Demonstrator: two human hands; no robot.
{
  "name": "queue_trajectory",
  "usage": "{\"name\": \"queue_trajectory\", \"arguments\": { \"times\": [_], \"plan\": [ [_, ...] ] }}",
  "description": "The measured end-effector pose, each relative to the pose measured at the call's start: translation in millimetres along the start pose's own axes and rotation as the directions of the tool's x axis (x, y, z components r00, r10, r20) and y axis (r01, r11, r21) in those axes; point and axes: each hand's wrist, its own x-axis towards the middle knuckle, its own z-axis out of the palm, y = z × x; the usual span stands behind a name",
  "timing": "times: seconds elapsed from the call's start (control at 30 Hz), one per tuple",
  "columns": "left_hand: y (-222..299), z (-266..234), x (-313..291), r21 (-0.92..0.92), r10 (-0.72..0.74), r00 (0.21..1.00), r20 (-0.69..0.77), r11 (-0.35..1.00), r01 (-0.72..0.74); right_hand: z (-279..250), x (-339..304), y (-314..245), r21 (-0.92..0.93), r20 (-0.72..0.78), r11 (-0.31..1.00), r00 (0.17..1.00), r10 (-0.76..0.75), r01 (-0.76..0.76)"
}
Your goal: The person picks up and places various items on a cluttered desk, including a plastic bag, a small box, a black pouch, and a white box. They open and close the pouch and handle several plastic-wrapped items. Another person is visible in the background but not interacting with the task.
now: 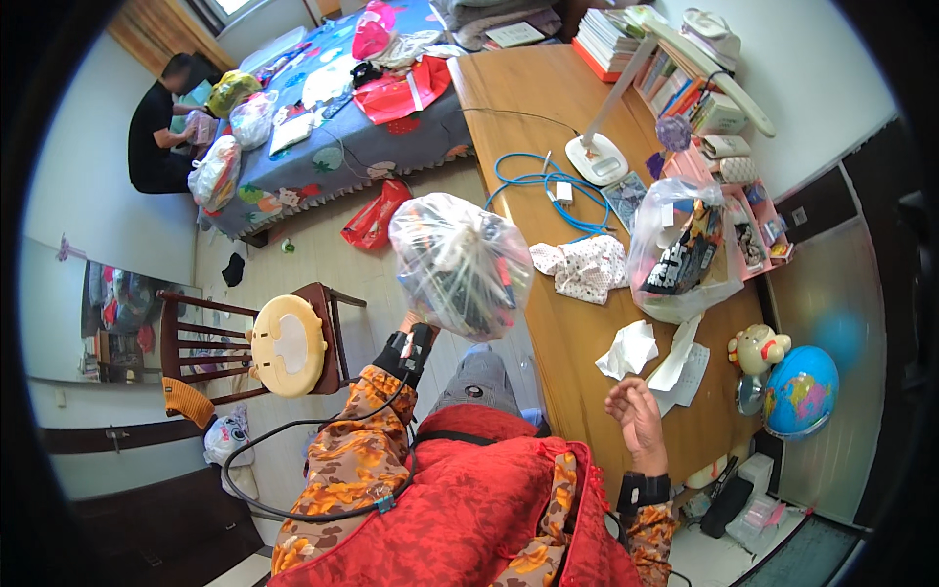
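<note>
Gripped from below by the left hand (411, 328) is a clear plastic bag (462, 262) stuffed with dark and coloured items; the fingers are closed under its lower left part, mostly hidden by the bag itself, and a black wrist strap is worn below them. The bag is held up in the air, just off the left edge of the wooden desk (548, 108), above the pale floor. The right hand (638, 411) is held free near the front edge of the desk, palm turned up and fingers loosely curled, with nothing in it.

On the desk, a second clear bag (685, 249) with dark packets inside is seen toward the right edge, and a dotted white cloth (587, 266) lies between the two bags. Crumpled white tissue (628, 349) and a strip of paper (680, 364) are found near the front edge, just beyond the right hand. A blue cable (533, 181) is coiled beside the base of a white desk lamp (599, 157) in the middle. A small globe (800, 391) and a toy figure (758, 347) are placed at the front right corner. A wooden chair (220, 342) carrying a round yellow object (287, 344) stands to the left on the floor.
</note>
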Motion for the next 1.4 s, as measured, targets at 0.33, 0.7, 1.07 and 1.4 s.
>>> {"name": "queue_trajectory", "arguments": {
  "times": [0.33, 0.7, 1.07, 1.4],
  "plan": [
    [-35.9, 66.1, 10.4, 0.055, -0.464, 0.845, 0.266, 0.882, 0.468, 123.4, 96.7, -19.0, -0.139, 0.269, 0.990, 0.963, 0.022, 0.016],
    [12.5, 82.5, 92.9, 0.138, -0.715, 0.640, 0.282, 0.691, 0.710, 178.6, 194.9, -7.7, -0.059, 0.081, 0.998, 0.996, -0.023, 0.028],
    [46.6, 105.3, 118.9, 0.684, -0.659, 0.682, 0.317, 0.657, 0.317, 197.2, 233.5, -14.4, -0.057, -0.089, 0.955, 0.951, -0.295, 0.290],
    [43.7, 109.1, 154.6, 0.512, -0.579, 0.780, 0.239, 0.758, 0.405, 207.7, 262.5, -36.5, -0.092, 0.066, 0.970, 0.973, -0.219, 0.225]
  ]
}}
